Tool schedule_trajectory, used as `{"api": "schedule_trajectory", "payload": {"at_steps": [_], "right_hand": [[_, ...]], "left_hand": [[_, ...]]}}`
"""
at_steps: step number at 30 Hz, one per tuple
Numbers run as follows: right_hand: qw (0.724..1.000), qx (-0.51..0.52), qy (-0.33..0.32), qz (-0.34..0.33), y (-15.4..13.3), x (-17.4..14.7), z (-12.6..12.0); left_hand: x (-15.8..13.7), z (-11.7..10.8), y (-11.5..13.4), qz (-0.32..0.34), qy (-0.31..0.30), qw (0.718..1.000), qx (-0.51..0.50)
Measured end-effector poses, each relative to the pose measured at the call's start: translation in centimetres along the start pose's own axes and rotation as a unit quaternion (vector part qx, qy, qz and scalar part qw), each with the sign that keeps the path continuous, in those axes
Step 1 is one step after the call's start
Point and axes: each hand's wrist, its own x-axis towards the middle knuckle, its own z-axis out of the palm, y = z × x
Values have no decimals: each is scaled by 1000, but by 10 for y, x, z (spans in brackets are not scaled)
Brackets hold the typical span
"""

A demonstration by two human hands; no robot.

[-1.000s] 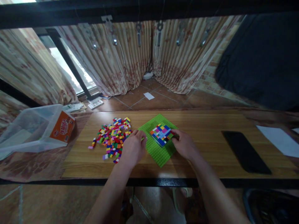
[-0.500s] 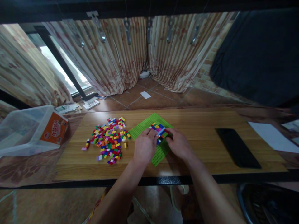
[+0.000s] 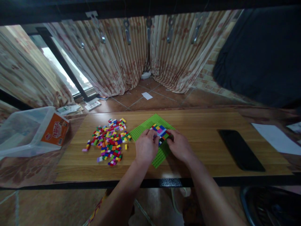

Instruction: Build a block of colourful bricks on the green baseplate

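Observation:
A patchwork of multicoloured toy bricks (image 3: pixel 162 130) sits over the green studded baseplate (image 3: pixel 145 124), which lies turned cornerwise on the table. My left hand (image 3: pixel 146 146) is at the patchwork's left side, its thumb and fingers pinched together; a small purplish bit shows at the fingertips, too small to make out. On the other side, my right hand (image 3: pixel 179 144) grips the patchwork's right edge between thumb and fingers. The hands cover parts of the bricks and baseplate.
Loose bricks (image 3: pixel 109 141) lie heaped on the wooden table (image 3: pixel 204 125), left of the baseplate. A clear plastic bin (image 3: pixel 25 131) with an orange label stands at far left. To the right are a black phone (image 3: pixel 240 150) and white paper (image 3: pixel 276 138).
My left thumb and fingertips have shifted slightly at the patchwork's left edge, and the purplish bit now shows there. My right hand keeps its hold almost unmoved.

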Motion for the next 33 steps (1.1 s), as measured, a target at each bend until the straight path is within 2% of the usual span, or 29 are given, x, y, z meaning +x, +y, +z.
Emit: {"api": "schedule_trajectory", "payload": {"at_steps": [8, 18, 26, 33], "right_hand": [[1000, -12, 13, -4, -1, -2, 2], [999, -20, 34, -16, 3, -4, 8], [999, -34, 18, -14, 11, 0, 10], [999, -52, 13, -9, 13, 0, 10]], "left_hand": [[4, 7, -2, -61, 18, 993, -103], [3, 11, -10, -43, 13, 981, -191], [4, -13, -18, -64, 13, 986, -154], [14, -46, -60, -135, 46, 990, -17]]}}
